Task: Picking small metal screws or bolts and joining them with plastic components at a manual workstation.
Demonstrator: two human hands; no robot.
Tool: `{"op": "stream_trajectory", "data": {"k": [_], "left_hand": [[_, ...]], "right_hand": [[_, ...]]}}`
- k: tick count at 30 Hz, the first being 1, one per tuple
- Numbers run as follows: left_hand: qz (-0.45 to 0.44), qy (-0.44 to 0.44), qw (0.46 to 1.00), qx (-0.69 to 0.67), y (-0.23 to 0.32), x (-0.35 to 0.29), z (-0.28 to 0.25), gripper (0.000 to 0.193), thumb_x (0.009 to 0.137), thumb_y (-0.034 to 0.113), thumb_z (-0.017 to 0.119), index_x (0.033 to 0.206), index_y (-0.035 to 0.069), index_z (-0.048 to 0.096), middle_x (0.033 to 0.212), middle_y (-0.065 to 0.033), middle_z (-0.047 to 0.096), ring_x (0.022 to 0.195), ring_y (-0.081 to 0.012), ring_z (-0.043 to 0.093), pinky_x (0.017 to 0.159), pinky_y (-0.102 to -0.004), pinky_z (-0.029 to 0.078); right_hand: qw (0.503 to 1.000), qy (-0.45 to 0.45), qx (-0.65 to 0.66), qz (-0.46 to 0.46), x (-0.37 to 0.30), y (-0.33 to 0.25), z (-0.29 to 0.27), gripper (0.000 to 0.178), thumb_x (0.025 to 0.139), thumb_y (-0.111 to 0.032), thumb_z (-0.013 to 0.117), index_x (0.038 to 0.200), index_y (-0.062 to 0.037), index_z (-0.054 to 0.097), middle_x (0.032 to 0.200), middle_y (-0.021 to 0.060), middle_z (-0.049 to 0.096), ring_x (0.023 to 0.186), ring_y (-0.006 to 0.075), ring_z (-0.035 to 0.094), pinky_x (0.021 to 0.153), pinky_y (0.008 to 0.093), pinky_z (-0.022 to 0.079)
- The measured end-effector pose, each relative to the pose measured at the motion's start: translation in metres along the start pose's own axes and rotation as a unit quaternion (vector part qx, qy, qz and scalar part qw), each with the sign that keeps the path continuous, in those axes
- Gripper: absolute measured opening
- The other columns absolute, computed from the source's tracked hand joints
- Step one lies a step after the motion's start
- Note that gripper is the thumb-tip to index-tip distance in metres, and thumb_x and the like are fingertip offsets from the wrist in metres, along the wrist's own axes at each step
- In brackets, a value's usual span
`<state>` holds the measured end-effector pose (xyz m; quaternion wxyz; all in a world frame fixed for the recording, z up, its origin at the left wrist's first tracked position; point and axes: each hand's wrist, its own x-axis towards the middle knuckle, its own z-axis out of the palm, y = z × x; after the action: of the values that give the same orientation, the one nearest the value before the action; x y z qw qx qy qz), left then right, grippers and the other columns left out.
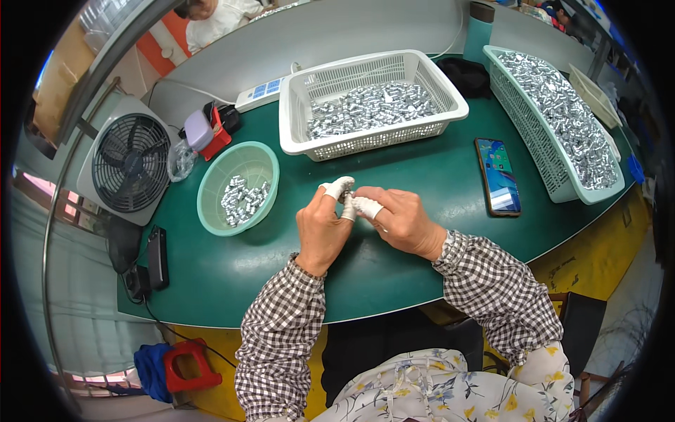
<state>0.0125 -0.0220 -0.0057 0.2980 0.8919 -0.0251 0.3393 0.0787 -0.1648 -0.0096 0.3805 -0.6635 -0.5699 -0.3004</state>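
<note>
Over the middle of the green table (415, 281), two hands meet, fingertip to fingertip. The left hand (323, 228) pinches a small silver piece (347, 195) between its thumb and finger, which have white covers on. The right hand (404, 219) has its thumb and finger bent in close to the same piece. I cannot tell if they are gripping it too, because the white covers hide most of it.

To the left sits a round green bowl (211, 184) with a small heap of silver pieces (243, 200). Past the hands stands a big white basket (374, 143) with many more in it. On the right, a long green basket (529, 133) is filled high, and a phone (499, 177) with its screen lit lies between it and the right hand.

A gray fan (131, 163) stands by the left edge, near a red box (215, 143) with a purple thing (199, 131) on it. A white power strip (259, 94), a black cloth (464, 76) and a blue-green bottle (478, 35) are at the back. A red stool (198, 382) is on the floor.
</note>
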Motion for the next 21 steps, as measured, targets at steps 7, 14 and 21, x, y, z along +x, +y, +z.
{"op": "stream_trajectory", "data": {"k": [7,14,21], "left_hand": [[0.008,-0.009,0.999,0.031,-0.0036,-0.0018,0.0018,0.03,0.068,0.004,0.067,0.098,0.007,0.06,0.082,-0.0078,0.06,0.063,-0.0263,0.061,0.051,-0.0325,0.048],[0.011,-0.006,1.0,0.017,-0.004,-0.002,0.0016,0.031,0.067,0.004,0.068,0.097,0.006,0.06,0.082,-0.0075,0.06,0.064,-0.0262,0.061,0.052,-0.0323,0.048],[0.017,-0.003,0.999,0.034,-0.0021,-0.0008,0.0022,0.03,0.067,0.005,0.068,0.096,0.006,0.06,0.082,-0.0076,0.06,0.066,-0.0246,0.062,0.053,-0.0318,0.048]], "right_hand": [[0.998,-0.027,-0.048,-0.026,-0.0027,0.0008,0.0033,0.019,0.069,-0.005,0.06,0.088,-0.0017,0.058,0.098,0.0097,0.06,0.066,0.0183,0.059,0.053,0.0282,0.046],[0.997,-0.039,-0.06,-0.028,-0.0026,0.0039,0.0057,0.021,0.069,-0.004,0.06,0.09,-0.0011,0.059,0.098,0.01,0.061,0.065,0.0173,0.058,0.052,0.0278,0.045],[0.996,-0.034,-0.061,-0.047,-0.0009,0.0029,0.0044,0.023,0.067,-0.004,0.06,0.09,-0.0005,0.059,0.098,0.0101,0.061,0.065,0.0179,0.058,0.052,0.0281,0.045]]}}
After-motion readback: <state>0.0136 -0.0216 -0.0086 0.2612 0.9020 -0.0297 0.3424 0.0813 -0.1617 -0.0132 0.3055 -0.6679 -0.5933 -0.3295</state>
